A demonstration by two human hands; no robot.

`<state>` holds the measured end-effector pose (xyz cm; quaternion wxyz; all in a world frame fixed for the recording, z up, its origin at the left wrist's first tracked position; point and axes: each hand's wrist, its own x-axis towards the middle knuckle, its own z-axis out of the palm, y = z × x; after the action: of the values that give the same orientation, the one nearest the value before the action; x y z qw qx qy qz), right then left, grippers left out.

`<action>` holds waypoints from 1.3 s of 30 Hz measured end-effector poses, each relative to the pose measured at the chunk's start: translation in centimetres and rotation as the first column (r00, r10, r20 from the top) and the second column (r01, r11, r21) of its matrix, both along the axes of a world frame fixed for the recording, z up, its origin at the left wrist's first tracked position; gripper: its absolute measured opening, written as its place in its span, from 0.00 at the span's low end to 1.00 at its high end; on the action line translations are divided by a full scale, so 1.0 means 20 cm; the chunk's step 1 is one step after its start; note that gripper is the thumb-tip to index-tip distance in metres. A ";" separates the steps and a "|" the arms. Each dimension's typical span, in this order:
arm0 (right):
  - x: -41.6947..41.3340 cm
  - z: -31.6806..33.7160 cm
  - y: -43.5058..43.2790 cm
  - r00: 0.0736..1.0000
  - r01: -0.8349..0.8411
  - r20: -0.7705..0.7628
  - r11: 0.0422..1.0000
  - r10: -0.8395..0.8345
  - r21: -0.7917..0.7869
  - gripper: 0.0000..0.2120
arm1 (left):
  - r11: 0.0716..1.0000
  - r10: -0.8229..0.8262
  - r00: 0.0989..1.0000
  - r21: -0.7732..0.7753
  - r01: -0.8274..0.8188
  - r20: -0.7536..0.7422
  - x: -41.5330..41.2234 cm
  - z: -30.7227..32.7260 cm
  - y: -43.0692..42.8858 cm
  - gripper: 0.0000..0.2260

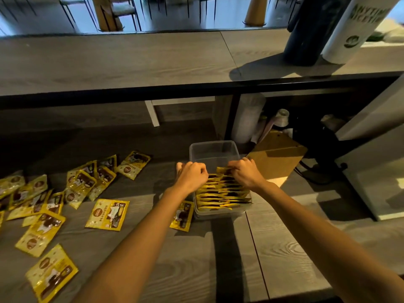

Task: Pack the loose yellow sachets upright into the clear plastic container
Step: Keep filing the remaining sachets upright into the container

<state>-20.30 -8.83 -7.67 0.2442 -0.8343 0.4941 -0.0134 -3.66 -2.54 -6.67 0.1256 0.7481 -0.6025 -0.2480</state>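
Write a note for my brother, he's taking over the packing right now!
Left hand: fingers curled at the container left rim; grip hidden.
Right hand: pinches the tops of the packed sachets.
Done: an upright row fills the container's near part.
Left: many loose sachets lie flat on the counter; the far part is empty.

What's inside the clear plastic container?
Upright yellow sachets fill the near part of the clear plastic container; its far part looks empty. The left hand and right hand cover the row's far end.
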 end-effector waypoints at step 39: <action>0.17 0.12 0.24 0.993 -0.062 0.093 0.987 0.077 -0.150 0.18 | 0.954 0.213 0.976 -0.206 -0.217 -0.042 0.07 0.09 0.15 0.14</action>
<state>-16.96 -4.02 -5.23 0.2065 -0.8650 0.4498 -0.0825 -2.29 0.54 -4.95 0.2358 0.7894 -0.5389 -0.1755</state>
